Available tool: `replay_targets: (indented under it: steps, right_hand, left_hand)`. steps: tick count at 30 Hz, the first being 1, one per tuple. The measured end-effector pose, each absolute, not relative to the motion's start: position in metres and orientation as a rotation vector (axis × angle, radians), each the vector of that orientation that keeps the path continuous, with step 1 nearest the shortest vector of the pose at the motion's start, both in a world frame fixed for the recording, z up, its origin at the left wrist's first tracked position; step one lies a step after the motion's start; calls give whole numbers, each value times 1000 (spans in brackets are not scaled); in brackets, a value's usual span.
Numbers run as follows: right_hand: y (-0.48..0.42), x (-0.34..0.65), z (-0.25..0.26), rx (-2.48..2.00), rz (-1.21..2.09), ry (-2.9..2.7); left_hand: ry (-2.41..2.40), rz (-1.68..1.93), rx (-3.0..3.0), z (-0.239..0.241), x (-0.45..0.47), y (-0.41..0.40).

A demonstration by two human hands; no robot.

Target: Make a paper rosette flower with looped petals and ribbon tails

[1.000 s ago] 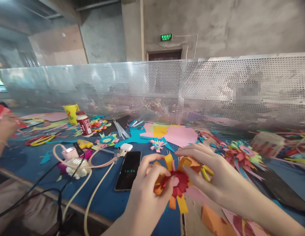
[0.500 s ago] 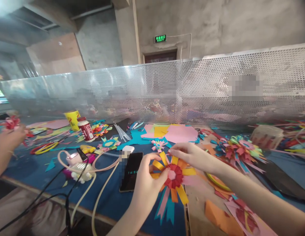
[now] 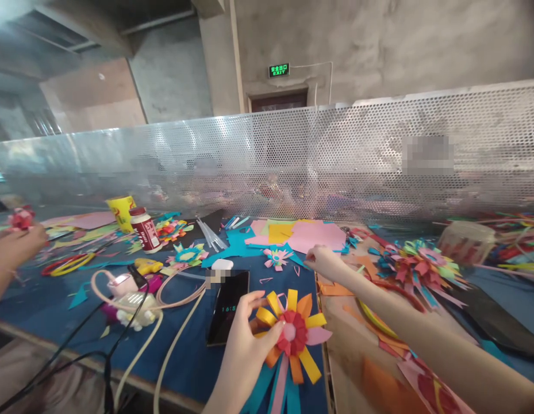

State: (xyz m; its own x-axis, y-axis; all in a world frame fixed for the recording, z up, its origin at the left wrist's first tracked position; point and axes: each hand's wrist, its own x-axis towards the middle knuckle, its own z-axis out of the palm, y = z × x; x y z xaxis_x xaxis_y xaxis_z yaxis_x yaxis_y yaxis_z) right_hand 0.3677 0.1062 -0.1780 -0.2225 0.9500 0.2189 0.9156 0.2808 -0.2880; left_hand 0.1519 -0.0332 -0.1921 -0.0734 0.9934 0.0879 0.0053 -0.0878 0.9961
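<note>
Flower: the paper flower [image 3: 292,336] has yellow and orange looped petals around a red frilled centre with a pale dot; pink and teal streamers hang below. It looks largely assembled – I see no loose layers.
Left hand: the left hand [image 3: 243,351] pinches the flower's left side, thumb on front, holding it just above the blue table [image 3: 55,299].
Right hand: the right hand [image 3: 325,261] is stretched out, fingers curled beside the pink paper sheet [image 3: 316,236]; whether it holds a scrap, I cannot tell.
Left to do: nothing obvious, judging by the flower alone.
Edges: the perforated metal screen [image 3: 267,161] closes the far side; the table's near edge runs under the left wrist.
Room: tight – the phone [image 3: 227,307] lies just beside the flower, with cables [image 3: 172,339] to the left and a pile of finished flowers [image 3: 417,267] to the right.
Neighbour: a co-worker's hand [image 3: 14,247] is well apart, far left.
</note>
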Motion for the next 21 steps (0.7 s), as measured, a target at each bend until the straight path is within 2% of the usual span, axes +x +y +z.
replay_targets:
  steps: [11,16,21]
  right_hand:
    - [123,347,-190,-1579,-5,-2306]
    - [98,347,-159,-1432,33,-2217]
    - [25,340,-125,-1224,173,-2130]
  left_hand:
    - [1158,1305,1215,-196,151,-42]
    - [1121,1287,1253,-193,150,-48]
    - [1046,1346,1317,-193,154,-57]
